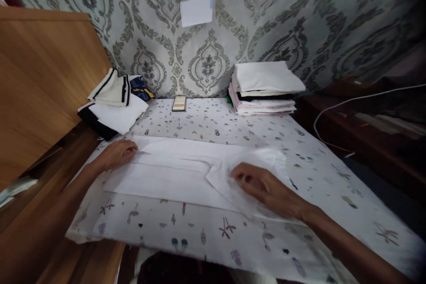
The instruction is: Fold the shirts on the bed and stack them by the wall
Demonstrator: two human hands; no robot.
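A white cloth garment [166,177], perhaps a shirt, lies in a long folded strip across the patterned cloth in front of me. At its left end, my left hand [120,154] has its fingers curled in and pinches the upper corner. My right hand [262,186] is closed over the right part, its fingers gripping the fabric. The cloth around that hand is bunched and smeared by motion. A pointed flap of the garment lies folded just left of my right fingers.
Folded clothes [266,88] are stacked at the back right. More clothes [115,104] lie in a looser pile by the wooden panel [43,84] at left. A small box [179,104] stands near the wall. A white cable [319,120] runs along the right side.
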